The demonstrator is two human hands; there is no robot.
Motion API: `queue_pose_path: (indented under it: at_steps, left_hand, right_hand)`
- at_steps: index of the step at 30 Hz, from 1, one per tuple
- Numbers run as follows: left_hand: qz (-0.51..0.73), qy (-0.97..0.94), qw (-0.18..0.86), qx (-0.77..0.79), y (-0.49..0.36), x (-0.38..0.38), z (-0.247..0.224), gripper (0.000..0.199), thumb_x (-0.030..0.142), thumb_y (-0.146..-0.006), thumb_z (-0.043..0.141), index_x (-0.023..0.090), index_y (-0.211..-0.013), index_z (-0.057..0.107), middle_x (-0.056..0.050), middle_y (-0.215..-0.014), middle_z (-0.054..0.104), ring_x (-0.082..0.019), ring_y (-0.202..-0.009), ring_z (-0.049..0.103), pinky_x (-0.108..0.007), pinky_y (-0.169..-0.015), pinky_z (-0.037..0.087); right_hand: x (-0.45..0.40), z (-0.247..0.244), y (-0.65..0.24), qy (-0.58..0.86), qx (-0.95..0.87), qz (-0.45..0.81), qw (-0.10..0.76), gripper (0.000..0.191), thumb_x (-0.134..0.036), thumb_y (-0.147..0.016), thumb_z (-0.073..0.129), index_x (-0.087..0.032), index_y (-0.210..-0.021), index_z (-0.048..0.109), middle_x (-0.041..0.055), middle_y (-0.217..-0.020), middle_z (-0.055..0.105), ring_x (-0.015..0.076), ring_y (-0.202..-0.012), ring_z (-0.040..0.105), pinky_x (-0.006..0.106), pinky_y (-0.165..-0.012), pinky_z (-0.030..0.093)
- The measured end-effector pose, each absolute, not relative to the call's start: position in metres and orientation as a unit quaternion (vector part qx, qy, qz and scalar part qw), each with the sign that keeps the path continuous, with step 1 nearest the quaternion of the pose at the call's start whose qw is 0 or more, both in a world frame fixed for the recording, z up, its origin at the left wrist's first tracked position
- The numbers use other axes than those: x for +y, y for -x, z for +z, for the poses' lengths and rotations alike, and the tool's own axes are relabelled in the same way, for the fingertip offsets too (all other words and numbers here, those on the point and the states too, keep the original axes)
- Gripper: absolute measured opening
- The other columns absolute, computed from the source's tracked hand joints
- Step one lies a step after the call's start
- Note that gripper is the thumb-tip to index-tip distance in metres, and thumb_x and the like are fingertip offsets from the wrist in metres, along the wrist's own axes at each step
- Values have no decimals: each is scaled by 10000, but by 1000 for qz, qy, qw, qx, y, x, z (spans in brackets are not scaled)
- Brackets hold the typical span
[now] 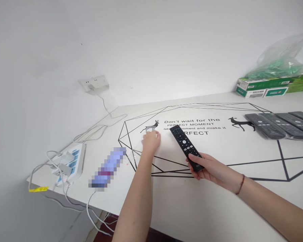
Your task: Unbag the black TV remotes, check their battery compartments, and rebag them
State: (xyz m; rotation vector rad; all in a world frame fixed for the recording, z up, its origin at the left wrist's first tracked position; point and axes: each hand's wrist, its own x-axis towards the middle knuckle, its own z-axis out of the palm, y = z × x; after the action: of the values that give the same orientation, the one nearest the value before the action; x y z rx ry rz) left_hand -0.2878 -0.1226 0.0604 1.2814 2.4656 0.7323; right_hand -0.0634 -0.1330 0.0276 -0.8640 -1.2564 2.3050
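Observation:
My right hand [200, 165] is closed around the lower end of a black remote control [183, 143], thumb on its face, buttons facing up. The remote is tilted, its far end pointing up and left over the printed lettering. To the left, my left hand [151, 141] is at the printed deer with its fingers drawn together. Something thin and greyish, perhaps plastic film, shows at its fingertips; it is too small to make out. Several dark remotes in clear wrapping [265, 126] lie side by side at the right of the white table [204, 198].
A power strip [77, 164] with plugs and white cables lies at the left edge. Beside it is a phone-like item [108, 168], blurred out. Green and white boxes [264, 84] under a plastic bag [280, 64] stand at back right. A wall socket [94, 83] is behind.

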Motion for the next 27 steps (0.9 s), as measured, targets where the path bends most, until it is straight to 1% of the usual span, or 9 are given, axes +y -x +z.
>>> queue_pose_path:
  at_steps: [4, 7, 11, 13, 15, 17, 20, 23, 27]
  left_hand:
    - [358, -497, 263, 745, 231, -117, 56, 659, 501, -938, 51, 213, -1036, 636, -66, -1037, 682, -173, -896, 633, -299, -787, 487]
    - [498, -438, 462, 588, 202, -123, 54, 647, 609, -904, 180, 151, -1034, 617, -102, -949, 683, -156, -721, 619, -270, -637, 486]
    - [498, -384, 555, 545, 194, -133, 58, 627, 655, -860, 298, 143, -1065, 597, -94, -846, 655, -101, -458, 459, -240, -394, 341]
    - [506, -390, 552, 536, 196, -135, 60, 631, 674, -853, 298, 163, -1088, 585, -101, -912, 658, -117, -524, 517, -249, -446, 397]
    - [513, -421, 519, 539, 197, -135, 61, 572, 663, -843, 369, 197, -1099, 577, -99, -1046, 653, -164, -746, 613, -279, -640, 485]
    - [508, -453, 479, 554, 198, -135, 61, 493, 621, -826, 472, 212, -1077, 586, -88, -1150, 631, -211, -988, 602, -317, -845, 471]
    - [507, -456, 483, 549, 198, -134, 60, 442, 561, -853, 486, 183, -1065, 576, -110, -1199, 617, -234, -1086, 578, -359, -940, 440]
    - [524, -438, 524, 508, 196, -135, 63, 456, 545, -901, 403, 187, -1170, 492, -119, -1239, 606, -221, -1065, 607, -340, -865, 487]
    - [494, -467, 542, 494, 193, -140, 68, 485, 594, -886, 382, 247, -1220, 436, -90, -1266, 596, -224, -1058, 615, -206, -493, 437]
  right_hand:
    - [-132, 31, 62, 304, -435, 820, 213, 311, -467, -838, 616, -165, -875, 550, -5, -728, 574, 83, -543, 508, 228, -524, 399]
    - [-129, 33, 61, 283, -444, 818, 232, 301, -465, -845, 603, -175, -889, 535, 1, -754, 581, 87, -552, 518, 231, -532, 409]
    - [-125, 29, 63, 262, -470, 802, 261, 295, -436, -830, 617, -191, -974, 541, 35, -917, 585, 136, -679, 576, 270, -582, 455]
    - [-123, 29, 66, 293, -508, 758, 287, 271, -420, -828, 609, -193, -960, 545, 19, -876, 571, 122, -645, 531, 259, -561, 432]
    - [-124, 31, 67, 348, -553, 692, 309, 253, -429, -834, 587, -194, -926, 557, 11, -848, 571, 121, -644, 494, 249, -558, 409]
    - [-125, 35, 67, 398, -577, 635, 325, 287, -470, -850, 542, -206, -957, 581, 28, -949, 587, 148, -746, 510, 254, -597, 420]
    - [-127, 39, 66, 427, -569, 615, 340, 359, -523, -859, 508, -227, -1046, 584, 32, -994, 572, 165, -822, 518, 259, -623, 446]
    - [-128, 38, 66, 390, -527, 682, 325, 353, -527, -839, 555, -195, -957, 578, 11, -836, 547, 136, -697, 541, 261, -589, 475]
    - [-131, 37, 68, 324, -473, 769, 281, 404, -566, -842, 539, -175, -933, 586, 49, -861, 599, 177, -720, 645, 291, -579, 537]
